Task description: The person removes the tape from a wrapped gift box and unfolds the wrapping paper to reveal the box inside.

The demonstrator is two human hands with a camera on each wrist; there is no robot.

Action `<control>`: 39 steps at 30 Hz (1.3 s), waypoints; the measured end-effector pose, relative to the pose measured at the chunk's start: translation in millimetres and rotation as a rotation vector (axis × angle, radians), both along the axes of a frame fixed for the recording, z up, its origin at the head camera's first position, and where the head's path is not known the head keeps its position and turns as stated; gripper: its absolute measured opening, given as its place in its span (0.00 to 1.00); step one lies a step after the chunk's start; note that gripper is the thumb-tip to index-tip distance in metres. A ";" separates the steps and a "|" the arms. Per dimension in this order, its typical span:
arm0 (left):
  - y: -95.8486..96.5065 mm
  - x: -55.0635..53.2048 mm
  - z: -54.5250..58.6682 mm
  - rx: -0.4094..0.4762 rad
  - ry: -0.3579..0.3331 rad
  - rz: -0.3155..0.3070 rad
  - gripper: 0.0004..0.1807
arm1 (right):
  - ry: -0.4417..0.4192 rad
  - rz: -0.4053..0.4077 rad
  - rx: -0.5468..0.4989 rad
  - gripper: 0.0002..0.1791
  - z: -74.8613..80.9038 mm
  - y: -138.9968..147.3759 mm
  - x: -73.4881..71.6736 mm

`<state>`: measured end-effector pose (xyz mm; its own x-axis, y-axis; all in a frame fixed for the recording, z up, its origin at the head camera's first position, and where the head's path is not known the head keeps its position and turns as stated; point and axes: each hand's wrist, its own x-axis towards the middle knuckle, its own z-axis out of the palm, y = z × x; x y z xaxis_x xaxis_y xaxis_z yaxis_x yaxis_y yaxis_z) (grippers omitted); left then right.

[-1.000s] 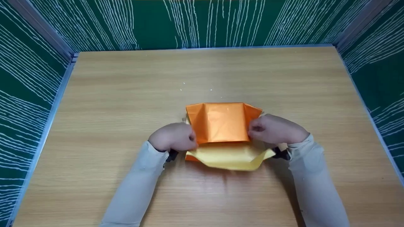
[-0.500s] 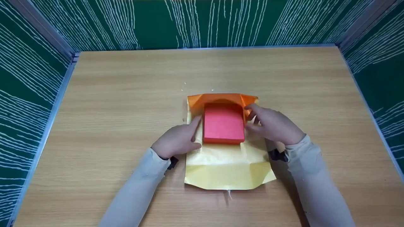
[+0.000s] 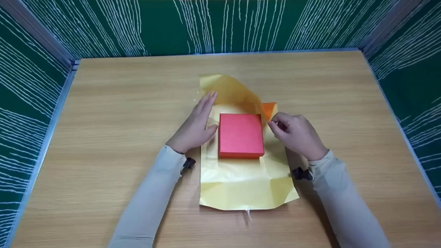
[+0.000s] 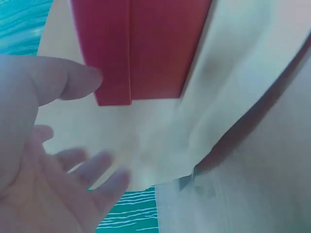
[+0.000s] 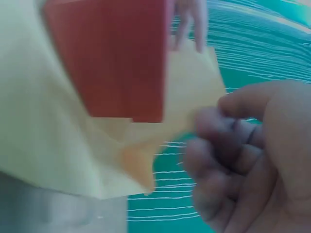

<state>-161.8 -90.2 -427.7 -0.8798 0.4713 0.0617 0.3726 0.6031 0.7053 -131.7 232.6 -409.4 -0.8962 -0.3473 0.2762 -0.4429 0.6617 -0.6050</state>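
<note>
A red box (image 3: 240, 134) lies on a sheet of wrapping paper (image 3: 234, 172), pale yellow on its upper face and orange on the other. The box's side shows in both wrist views, as the red box (image 4: 160, 53) and the red box (image 5: 112, 63). My left hand (image 3: 195, 125) lies left of the box, its fingers extended over the paper's far left part and the thumb near the box. My right hand (image 3: 298, 132) has curled fingers, thumb and forefinger pinching at the paper's right edge beside a turned-up orange fold (image 3: 268, 109). The fingertip contact is partly hidden.
The wooden table (image 3: 120, 103) lies beneath everything, bordered by blue edging. Green panels with white streaks (image 3: 165, 27) stand at the back and sides. A thin white strip (image 3: 248, 215) sticks out from under the paper's near edge.
The folded paper has come off the box, and its near flap has dropped towards me. The far flap has opened backward on the left. My left hand has moved farther away and spread out.
</note>
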 end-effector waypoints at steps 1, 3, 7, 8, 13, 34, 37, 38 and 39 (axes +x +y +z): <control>-0.2 -2.7 -1.0 -0.002 0.012 0.008 0.53 | -0.025 0.009 -0.008 0.05 -3.6 -0.1 -2.6; -0.8 -8.1 -4.3 -0.034 0.011 0.002 0.55 | -0.083 0.029 -0.022 0.09 -9.6 0.0 -7.9; -2.5 -20.2 -13.1 -0.151 -0.037 -0.023 0.58 | -0.177 0.110 0.004 0.28 -18.5 1.2 -17.1; -3.1 -23.2 -14.9 -0.187 -0.057 -0.029 0.58 | -0.187 0.136 0.021 0.32 -20.2 1.3 -18.8; -3.8 -29.2 -18.8 -0.351 -0.115 -0.018 0.54 | -0.207 0.195 0.136 0.40 -30.2 4.2 -24.1; -4.4 63.4 -11.4 -0.548 -0.117 -0.226 0.80 | -0.020 0.260 0.425 0.21 -31.6 32.2 25.9; -3.9 58.7 -12.8 -0.588 -0.100 -0.206 0.81 | -0.099 0.269 0.433 0.29 -29.6 31.5 26.2; -4.1 56.8 -13.1 -0.599 -0.095 -0.199 0.82 | -0.123 0.271 0.433 0.31 -29.0 30.7 25.1; -4.4 54.7 -13.3 -0.612 -0.090 -0.193 0.82 | -0.145 0.273 0.434 0.33 -28.6 29.9 23.5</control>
